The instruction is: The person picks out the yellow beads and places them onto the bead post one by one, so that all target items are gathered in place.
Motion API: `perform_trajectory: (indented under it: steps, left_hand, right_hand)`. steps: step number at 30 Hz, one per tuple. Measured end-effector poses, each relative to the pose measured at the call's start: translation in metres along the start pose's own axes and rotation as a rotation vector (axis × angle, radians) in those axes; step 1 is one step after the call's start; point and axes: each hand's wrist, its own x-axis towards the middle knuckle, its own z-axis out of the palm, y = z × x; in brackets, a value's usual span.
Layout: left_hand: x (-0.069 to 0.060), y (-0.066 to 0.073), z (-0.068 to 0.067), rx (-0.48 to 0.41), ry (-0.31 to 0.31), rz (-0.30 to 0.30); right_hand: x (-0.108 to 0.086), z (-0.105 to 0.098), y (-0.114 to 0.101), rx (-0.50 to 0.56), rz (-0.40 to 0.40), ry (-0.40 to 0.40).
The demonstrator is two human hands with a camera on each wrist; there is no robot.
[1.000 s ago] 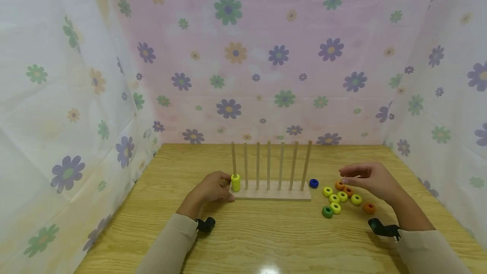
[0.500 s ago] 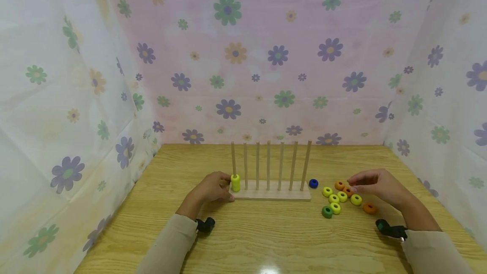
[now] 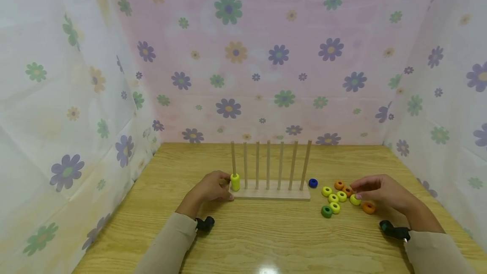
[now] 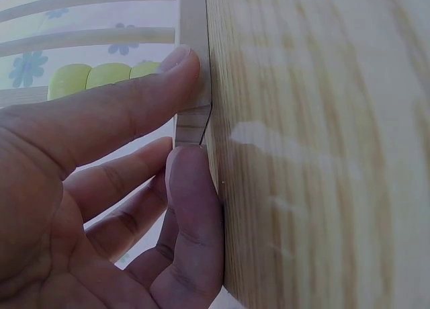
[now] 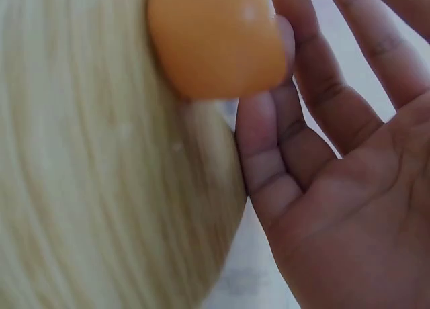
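Observation:
My left hand (image 3: 210, 188) holds the left end of a wooden peg stand (image 3: 272, 195). In the left wrist view its thumb presses the base (image 4: 191, 20), with curled fingers at the base's end. Stacked yellow rings (image 3: 235, 183) sit on the leftmost peg. Over at the right, my right hand (image 3: 388, 193) hovers low with relaxed fingers, its thumb tip at a loose yellow ring (image 3: 354, 202). The index fingertip is close to an orange ring (image 3: 346, 193). A large orange ring (image 5: 218, 47) fills the top of the right wrist view, in front of the fingers.
Several more loose yellow rings (image 3: 326, 193), a green ring (image 3: 326, 214) and a blue ring (image 3: 313, 185) lie between the stand and my right hand. Another orange ring (image 3: 368, 211) lies nearer me. Flowered cloth (image 3: 247, 67) encloses the wooden table (image 3: 266, 231) at the back and sides.
My right hand has moved right and slightly toward me, from the farthest orange ring to the yellow ring. The left hand keeps its hold on the stand.

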Motion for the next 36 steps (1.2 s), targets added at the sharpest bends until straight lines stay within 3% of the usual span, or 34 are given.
perform_trajectory:
  steps: [8, 28, 36]
  left_hand:
    - [0.001, 0.0, 0.0, 0.028, 0.012, 0.009]
    - [0.001, -0.001, 0.002, 0.057, 0.029, 0.009]
    - [0.0, 0.0, 0.001, -0.001, 0.012, 0.002]
  right_hand:
    - [0.0, -0.003, 0.009, 0.057, 0.028, -0.072]
    - [0.004, -0.004, 0.02, 0.019, 0.01, -0.123]
    - [0.004, -0.003, 0.015, 0.005, -0.014, -0.128]
